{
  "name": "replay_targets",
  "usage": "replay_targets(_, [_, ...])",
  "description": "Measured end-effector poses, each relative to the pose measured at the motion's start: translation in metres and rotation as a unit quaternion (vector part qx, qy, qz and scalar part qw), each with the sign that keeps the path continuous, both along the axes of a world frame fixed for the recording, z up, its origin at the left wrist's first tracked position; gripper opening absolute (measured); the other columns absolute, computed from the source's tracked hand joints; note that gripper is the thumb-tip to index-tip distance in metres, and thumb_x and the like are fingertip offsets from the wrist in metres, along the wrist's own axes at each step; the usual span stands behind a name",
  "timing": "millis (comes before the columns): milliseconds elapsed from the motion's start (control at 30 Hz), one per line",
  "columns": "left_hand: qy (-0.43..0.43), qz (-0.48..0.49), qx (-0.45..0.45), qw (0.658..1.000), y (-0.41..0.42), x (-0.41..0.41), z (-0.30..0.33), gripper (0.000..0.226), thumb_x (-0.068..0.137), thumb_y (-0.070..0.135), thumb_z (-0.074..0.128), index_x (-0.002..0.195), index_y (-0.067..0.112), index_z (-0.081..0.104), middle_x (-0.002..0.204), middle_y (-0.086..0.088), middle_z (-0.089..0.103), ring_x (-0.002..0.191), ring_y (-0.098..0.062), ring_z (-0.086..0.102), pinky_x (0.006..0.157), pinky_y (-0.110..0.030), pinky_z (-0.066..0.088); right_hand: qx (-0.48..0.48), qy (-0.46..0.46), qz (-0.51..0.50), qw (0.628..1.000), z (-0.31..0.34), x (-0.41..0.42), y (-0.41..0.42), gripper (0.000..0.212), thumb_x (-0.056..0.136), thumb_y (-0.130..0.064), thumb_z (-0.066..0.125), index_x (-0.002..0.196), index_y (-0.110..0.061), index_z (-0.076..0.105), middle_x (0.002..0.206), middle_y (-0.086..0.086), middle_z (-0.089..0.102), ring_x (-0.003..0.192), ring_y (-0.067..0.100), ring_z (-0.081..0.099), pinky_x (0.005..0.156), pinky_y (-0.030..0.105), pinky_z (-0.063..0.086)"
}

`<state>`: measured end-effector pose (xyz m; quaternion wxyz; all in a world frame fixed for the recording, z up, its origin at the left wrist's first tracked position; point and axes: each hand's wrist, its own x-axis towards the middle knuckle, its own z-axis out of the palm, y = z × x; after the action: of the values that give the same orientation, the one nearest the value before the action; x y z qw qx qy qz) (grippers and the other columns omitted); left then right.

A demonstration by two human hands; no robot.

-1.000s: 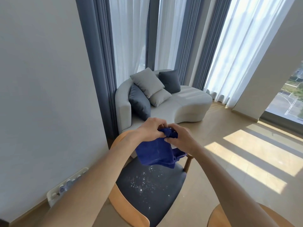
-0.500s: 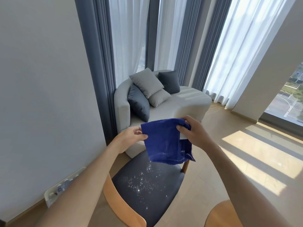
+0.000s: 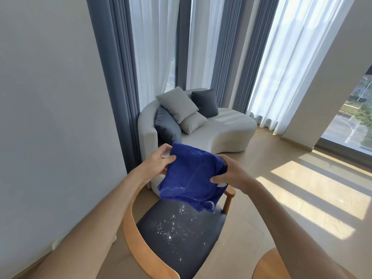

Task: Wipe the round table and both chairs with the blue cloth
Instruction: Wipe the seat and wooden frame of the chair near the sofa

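Observation:
I hold the blue cloth [image 3: 191, 176] spread out in the air above a chair. My left hand [image 3: 159, 161] pinches its upper left edge and my right hand [image 3: 231, 174] grips its right side. Below the cloth stands the wooden chair [image 3: 141, 246], with a curved back and a dark grey seat [image 3: 181, 238] that carries glittering white specks. A rounded piece of light wood [image 3: 269, 266] shows at the bottom right; whether it is the round table or the other chair I cannot tell.
A grey wall [image 3: 50, 117] runs along the left. Behind the chair a curved light sofa [image 3: 221, 133] holds several cushions. Curtains [image 3: 155, 57] and windows fill the back. Sunlit wooden floor [image 3: 302, 188] spreads to the right.
The cloth was bunched between both hands close together; my hands have drawn apart and opened it into a flat sheet, then lowered slightly over the seat.

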<state>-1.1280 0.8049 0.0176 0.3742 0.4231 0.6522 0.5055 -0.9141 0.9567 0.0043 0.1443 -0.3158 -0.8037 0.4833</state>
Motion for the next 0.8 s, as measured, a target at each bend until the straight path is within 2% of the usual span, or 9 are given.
replay_targets(200, [-0.032,0.008,0.022,0.999,-0.003,-0.007,0.001,0.015,0.101,0.021,0.045,0.114,0.017,0.05,0.1,-0.012,0.07,0.092,-0.024,0.068,0.072,-0.038,0.056,-0.063,0.047,-0.039,0.996,0.0,-0.002,0.0,0.026,0.075,-0.005,0.075,0.099,0.002,0.064,0.094,0.024,0.068,0.079,0.026,0.065,0.076,0.039,0.055])
replay_targets(333, [-0.054,0.028,0.037,0.997,0.001,-0.008,0.005,0.014,0.1,0.022,0.046,0.113,0.021,0.052,0.1,-0.008,0.068,0.094,-0.023,0.067,0.071,-0.039,0.056,-0.076,0.086,-0.069,0.991,-0.001,-0.006,-0.005,0.022,0.084,-0.016,0.071,0.104,-0.011,0.064,0.099,0.011,0.071,0.09,0.027,0.068,0.082,0.043,0.056])
replay_targets(400, [-0.056,0.037,0.043,0.997,0.002,-0.009,0.008,0.013,0.1,0.022,0.046,0.112,0.023,0.053,0.101,-0.007,0.066,0.094,-0.023,0.066,0.068,-0.037,0.055,-0.124,0.098,-0.041,0.987,-0.001,-0.005,-0.006,0.033,0.082,-0.017,0.075,0.112,-0.014,0.06,0.105,0.008,0.07,0.095,0.026,0.068,0.083,0.046,0.058])
replay_targets(467, [-0.061,0.04,0.047,0.996,0.003,-0.01,0.01,0.014,0.1,0.023,0.047,0.112,0.023,0.053,0.103,-0.007,0.064,0.092,-0.022,0.065,0.064,-0.034,0.054,-0.189,0.114,0.013,0.975,-0.001,-0.004,-0.005,0.051,0.076,-0.011,0.08,0.121,-0.015,0.055,0.113,0.007,0.068,0.102,0.027,0.067,0.086,0.046,0.057])
replay_targets(533, [-0.061,0.044,0.049,0.996,0.004,-0.012,0.012,0.015,0.1,0.024,0.047,0.113,0.024,0.053,0.104,-0.007,0.063,0.09,-0.022,0.064,0.062,-0.032,0.053,-0.186,0.11,0.043,0.975,-0.002,-0.006,-0.006,0.064,0.071,0.0,0.08,0.126,-0.016,0.052,0.117,0.006,0.067,0.107,0.024,0.066,0.09,0.042,0.055])
replay_targets(633, [-0.062,0.048,0.047,0.996,0.005,-0.014,0.014,0.015,0.1,0.025,0.047,0.114,0.026,0.053,0.106,-0.006,0.063,0.092,-0.021,0.065,0.062,-0.031,0.053,-0.125,0.091,-0.013,0.988,-0.001,-0.009,-0.008,0.052,0.068,0.007,0.076,0.114,-0.009,0.06,0.105,0.009,0.07,0.097,0.026,0.067,0.086,0.04,0.055])
replay_targets(700, [-0.07,0.05,0.042,0.995,0.004,-0.015,0.015,0.015,0.1,0.026,0.046,0.114,0.026,0.053,0.104,-0.005,0.065,0.088,-0.017,0.067,0.062,-0.03,0.053,-0.133,0.117,-0.066,0.982,-0.001,-0.01,-0.008,0.04,0.067,0.006,0.076,0.105,-0.005,0.066,0.096,0.013,0.072,0.089,0.029,0.067,0.08,0.039,0.056])
replay_targets(800, [-0.114,0.037,0.038,0.992,0.003,-0.017,0.016,0.019,0.099,0.024,0.049,0.117,0.023,0.052,0.103,-0.006,0.066,0.087,-0.016,0.068,0.066,-0.033,0.054,-0.152,0.176,-0.111,0.966,0.0,-0.009,-0.009,0.034,0.074,0.005,0.072,0.103,-0.012,0.069,0.096,0.011,0.073,0.092,0.029,0.068,0.079,0.04,0.057])
